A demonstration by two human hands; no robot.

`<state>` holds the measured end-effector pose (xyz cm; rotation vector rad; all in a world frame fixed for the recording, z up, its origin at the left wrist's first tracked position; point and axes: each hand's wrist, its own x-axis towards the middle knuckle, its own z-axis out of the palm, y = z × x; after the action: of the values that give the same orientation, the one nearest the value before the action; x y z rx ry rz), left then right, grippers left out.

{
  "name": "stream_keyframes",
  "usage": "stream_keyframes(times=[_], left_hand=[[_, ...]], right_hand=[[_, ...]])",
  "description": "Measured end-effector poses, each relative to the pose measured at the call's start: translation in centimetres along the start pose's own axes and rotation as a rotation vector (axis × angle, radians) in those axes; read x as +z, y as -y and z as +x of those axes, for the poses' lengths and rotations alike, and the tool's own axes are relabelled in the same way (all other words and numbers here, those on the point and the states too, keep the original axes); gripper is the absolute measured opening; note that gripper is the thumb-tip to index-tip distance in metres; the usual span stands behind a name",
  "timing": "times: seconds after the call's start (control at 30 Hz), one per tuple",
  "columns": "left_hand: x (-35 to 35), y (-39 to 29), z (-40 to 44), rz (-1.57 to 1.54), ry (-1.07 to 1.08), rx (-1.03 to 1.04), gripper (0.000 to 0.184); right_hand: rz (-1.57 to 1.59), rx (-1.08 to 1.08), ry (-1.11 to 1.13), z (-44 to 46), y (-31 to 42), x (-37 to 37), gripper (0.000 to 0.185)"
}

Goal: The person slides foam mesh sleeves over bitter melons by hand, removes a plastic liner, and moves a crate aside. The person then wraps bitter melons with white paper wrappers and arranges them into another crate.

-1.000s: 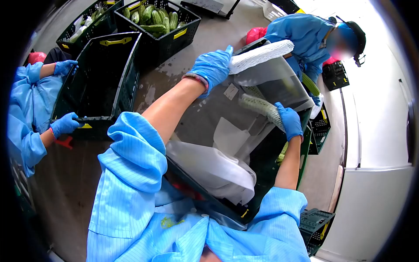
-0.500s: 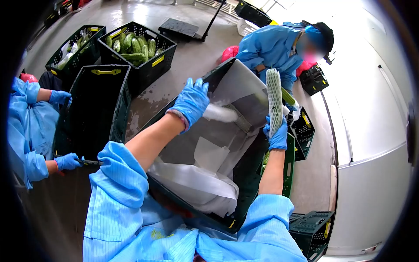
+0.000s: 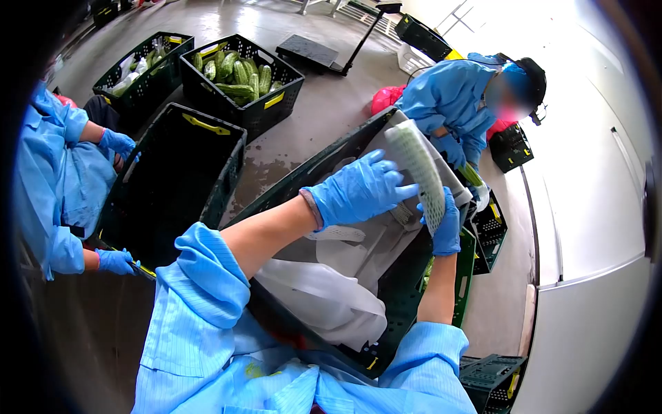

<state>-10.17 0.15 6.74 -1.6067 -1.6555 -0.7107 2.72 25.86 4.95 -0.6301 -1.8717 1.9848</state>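
My right hand (image 3: pixel 447 224) is closed around the lower end of a long green gourd in a white foam net (image 3: pixel 422 169), held upright and slightly tilted above a crate. Beside it, my left hand (image 3: pixel 360 192) has its fingers spread and holds nothing; its fingertips come close to the net, and I cannot tell whether they touch. Below both hands stands the dark green crate (image 3: pixel 400 319), lined with pale sheeting (image 3: pixel 324 297). A white netted piece (image 3: pixel 339 234) lies inside it, partly hidden by my left forearm.
At left, a co-worker's gloved hands are at a black crate (image 3: pixel 238 162). Behind it stands a crate of green gourds (image 3: pixel 238 72), near a floor scale (image 3: pixel 307 50). Another co-worker (image 3: pixel 448 90) bends over at the far right, holding a green gourd (image 3: pixel 471 174). A white wall runs along the right.
My left hand has moved right, toward the netted gourd. The gourd now leans more to the left in my right hand. A blurred white piece inside the crate now lies still.
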Motion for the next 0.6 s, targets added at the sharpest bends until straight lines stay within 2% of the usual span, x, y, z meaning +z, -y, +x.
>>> stream_keyframes(times=[0.03, 0.1, 0.17, 0.2, 0.23, 0.3, 0.33, 0.37, 0.4, 0.47, 0.5, 0.53, 0.6], left_hand=[[0.0, 0.2, 0.2, 0.097, -0.176, 0.061, 0.045], [-0.1, 0.5, -0.1, 0.281, -0.147, 0.086, 0.049], [0.0, 0.4, -0.8, 0.349, 0.042, 0.031, 0.051], [0.4, 0.0, -1.5, 0.323, 0.215, -0.04, 0.051], [0.7, -0.2, -2.0, 0.295, 0.387, -0.113, 0.051], [0.6, 0.3, -2.8, 0.226, 0.364, -0.176, 0.054], [0.4, 0.7, -2.8, 0.185, 0.327, -0.215, 0.055], [0.1, 0.9, -2.7, 0.145, 0.289, -0.251, 0.057], [-1.0, 1.0, -1.9, -0.06, 0.264, -0.435, 0.059], [-2.1, 1.7, -1.2, -0.425, 0.035, -0.675, 0.052], [-2.6, 2.0, -0.8, -0.618, -0.095, -0.775, 0.048], [-3.0, 1.8, -0.1, -1.136, -0.287, -0.942, 0.044], [-4.3, 3.3, -0.4, -1.557, -0.396, -1.112, 0.043]], right_hand=[[-0.063, 0.04, 0.026, -0.7, 0.6, 1.3, 0.049], [-0.091, 0.069, 0.12, -1.4, 0.9, 3.6, 0.044], [-0.057, 0.038, 0.204, -1.7, 0.2, 5.4, 0.043], [-0.114, -0.025, 0.247, -1.8, -0.3, 5.8, 0.041], [-0.098, 0.062, 0.225, -2.1, -0.3, 5.9, 0.04], [-0.07, 0.233, 0.183, -2.5, 0.2, 6.3, 0.039], [0.023, 0.301, 0.28, -1.8, 0.3, 5.3, 0.043], [0.203, 0.158, 0.33, -1.9, 0.2, 5.0, 0.053], [0.17, 0.006, 0.235, -1.9, -0.2, 5.1, 0.056], [0.2, 0.016, 0.181, -1.7, 0.4, 4.9, 0.057], [0.088, 0.021, 0.172, -1.7, 0.5, 5.2, 0.057], [-0.022, 0.026, 0.164, -1.9, 0.5, 5.6, 0.056], [-0.181, 0.032, 0.185, -2.7, 0.5, 7.2, 0.051]])
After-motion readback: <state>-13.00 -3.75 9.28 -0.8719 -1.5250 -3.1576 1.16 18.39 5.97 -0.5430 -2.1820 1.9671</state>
